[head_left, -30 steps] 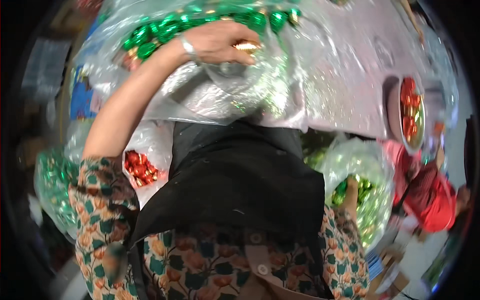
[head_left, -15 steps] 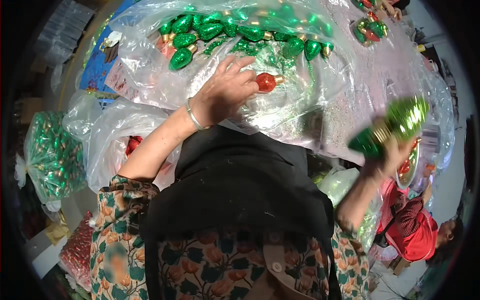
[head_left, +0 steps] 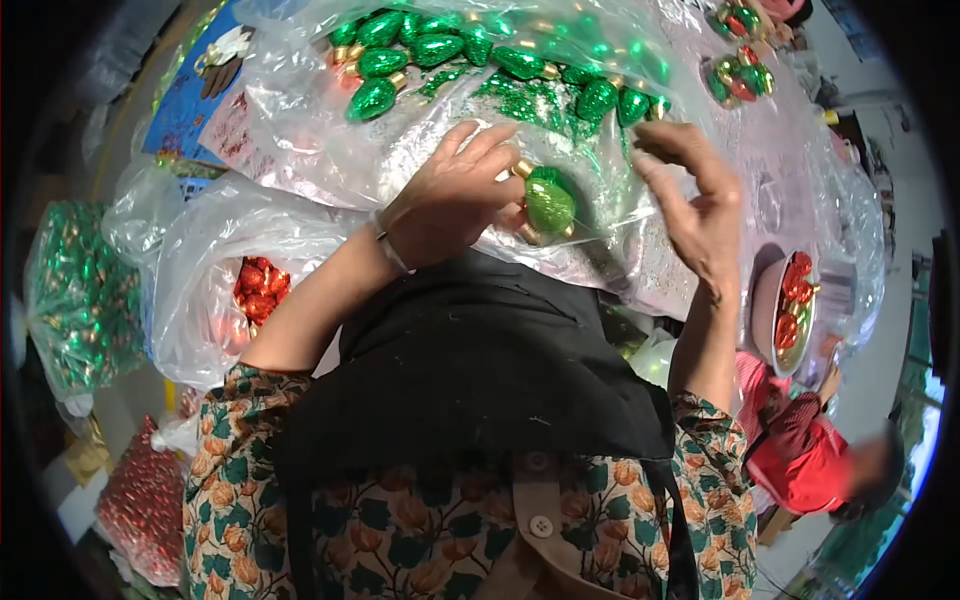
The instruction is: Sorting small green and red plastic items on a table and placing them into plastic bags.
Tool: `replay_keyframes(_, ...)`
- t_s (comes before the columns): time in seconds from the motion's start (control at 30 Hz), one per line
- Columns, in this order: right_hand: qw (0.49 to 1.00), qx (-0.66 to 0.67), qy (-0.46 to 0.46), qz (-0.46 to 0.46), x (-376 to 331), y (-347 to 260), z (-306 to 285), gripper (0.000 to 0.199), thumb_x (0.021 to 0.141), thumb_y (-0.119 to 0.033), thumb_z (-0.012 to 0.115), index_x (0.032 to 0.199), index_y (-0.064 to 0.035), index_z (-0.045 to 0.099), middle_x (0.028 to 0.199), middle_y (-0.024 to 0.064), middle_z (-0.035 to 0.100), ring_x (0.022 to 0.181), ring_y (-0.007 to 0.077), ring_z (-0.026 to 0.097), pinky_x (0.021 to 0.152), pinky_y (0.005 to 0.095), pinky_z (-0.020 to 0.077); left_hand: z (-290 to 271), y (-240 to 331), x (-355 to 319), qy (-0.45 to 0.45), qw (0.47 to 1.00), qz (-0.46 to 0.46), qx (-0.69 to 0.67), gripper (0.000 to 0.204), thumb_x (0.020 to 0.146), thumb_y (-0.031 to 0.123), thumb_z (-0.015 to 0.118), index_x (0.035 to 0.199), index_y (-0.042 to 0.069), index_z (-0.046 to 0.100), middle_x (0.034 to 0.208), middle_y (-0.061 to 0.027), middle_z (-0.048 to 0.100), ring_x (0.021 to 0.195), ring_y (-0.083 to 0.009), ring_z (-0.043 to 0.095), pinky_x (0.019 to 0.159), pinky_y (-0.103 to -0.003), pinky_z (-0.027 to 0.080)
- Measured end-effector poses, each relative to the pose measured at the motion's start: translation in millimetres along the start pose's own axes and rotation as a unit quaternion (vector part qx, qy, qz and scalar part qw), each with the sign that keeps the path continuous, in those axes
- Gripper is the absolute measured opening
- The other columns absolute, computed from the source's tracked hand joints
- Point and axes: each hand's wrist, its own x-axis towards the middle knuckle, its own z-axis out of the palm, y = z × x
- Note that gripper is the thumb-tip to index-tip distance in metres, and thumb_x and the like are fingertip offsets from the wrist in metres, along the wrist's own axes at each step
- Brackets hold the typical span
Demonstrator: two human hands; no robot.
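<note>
My left hand (head_left: pixel 455 195) is over the plastic sheeting, its fingers bent against a shiny light green bulb ornament (head_left: pixel 550 203) with a gold cap. More gold ends show below that ornament, but what they belong to is mostly hidden. To the right, my right hand (head_left: pixel 695 205) is raised, fingers apart and nothing in it. Beyond both hands, several glittery dark green bulb ornaments (head_left: pixel 436 49) with gold caps lie in a row, partly under clear plastic. Loose green glitter (head_left: pixel 520 105) is scattered before them.
Mixed ornament clusters (head_left: pixel 740 78) lie at the far right. A pink bowl (head_left: pixel 762 315) there holds red and gold ornaments. Red ornaments (head_left: pixel 262 288) show inside a clear bag at left. Filled bags (head_left: pixel 85 300) stand farther left. A co-worker in red (head_left: pixel 805 465) is at lower right.
My right hand has come in from the right and let go of the green ornaments it carried. A light green one now sits by my left hand, where the red one showed.
</note>
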Motion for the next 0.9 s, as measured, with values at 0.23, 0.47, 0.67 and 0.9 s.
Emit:
replay_keyframes(0.23,0.994,0.033,-0.106,0.023,2.5,-8.1,-6.1,0.022,0.080,-0.003,0.061,0.101,0.0032,0.060,0.081,0.0144,0.061,0.075,0.0253,0.061,0.067,0.0301,0.0477,1.5,-0.5,-0.3,0.025,0.994,0.023,-0.104,0.021,0.070,0.003,0.057,0.090,0.009,0.057,0.086,-0.0061,0.054,0.104,-0.0263,0.051,0.098,-0.044,0.032)
replay_keyframes(0.47,0.827,-0.161,-0.537,-0.039,54.0,12.2,26.0,0.017,0.074,0.001,0.059,0.091,0.0033,0.059,0.077,0.0140,0.061,0.068,0.0247,0.058,0.061,0.0323,0.0464,3.4,-3.6,-1.6,-0.027,0.993,0.042,-0.107,0.030,0.062,-0.001,0.057,0.090,0.010,0.057,0.077,-0.0056,0.047,0.083,-0.0261,0.049,0.090,-0.040,0.035)
replay_keyframes(0.67,0.761,-0.077,-0.643,0.037,50.1,54.1,82.1,0.020,0.069,-0.011,0.066,0.087,-0.0022,0.059,0.076,0.0129,0.062,0.066,0.0301,0.057,0.061,0.0357,0.0463,14.1,-2.9,-1.3,0.013,0.994,0.058,-0.088,0.029,0.060,0.000,0.057,0.087,0.010,0.057,0.076,-0.0048,0.048,0.082,-0.0251,0.049,0.085,-0.037,0.036)
replay_keyframes(0.9,0.780,-0.221,-0.579,-0.086,32.1,42.4,97.6,0.025,0.067,-0.018,0.070,0.089,-0.0088,0.063,0.082,0.0120,0.065,0.073,0.0324,0.061,0.065,0.0385,0.0480,10.4,-10.2,2.9,0.016,0.993,0.072,-0.097,0.020,0.065,0.000,0.055,0.083,0.011,0.055,0.076,-0.0040,0.049,0.078,-0.0231,0.050,0.080,-0.036,0.037)
